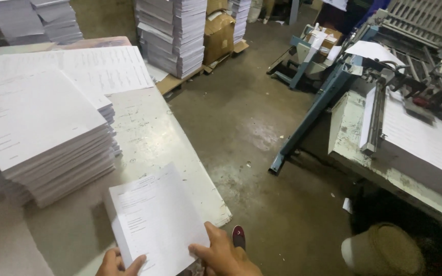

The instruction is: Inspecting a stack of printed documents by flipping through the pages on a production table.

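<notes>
Your left hand point(120, 264) sits at the bottom edge of the frame, left of centre, fingers curled up around the near left corner of a small stack of printed sheets point(154, 220). Only knuckles and fingertips show, the rest is cut off by the frame. Your right hand point(223, 253) is just right of it, bottom centre. Thumb and fingers point(200, 250) are spread flat on top of the stack's near right corner, with the index pointing up along the right edge. Whether any fingers wrap under the stack, can't tell.

The stack is held between both hands at lower centre. It's tilted clockwise and lies on the white worktable point(149, 138) close to its near right edge. Text lines show on the top sheet.

Left of frame, a tall pile of white sheets point(42, 138) stands on the same table, well apart from your hands. Behind it, upper left, lies a flatter spread of printed sheets point(93, 69).

Just beside your right hand, a dark red shoe tip point(238, 236) shows on the concrete floor point(246, 128).

At the top centre of the frame, more paper stacks on a pallet point(172, 33) stand next to a cardboard box point(218, 36). Right side, a blue-framed paper machine point(384, 66) has a thick paper load point(425, 143) on its bed. At lower right there is a brown roll point(384, 250), blurred.
</notes>
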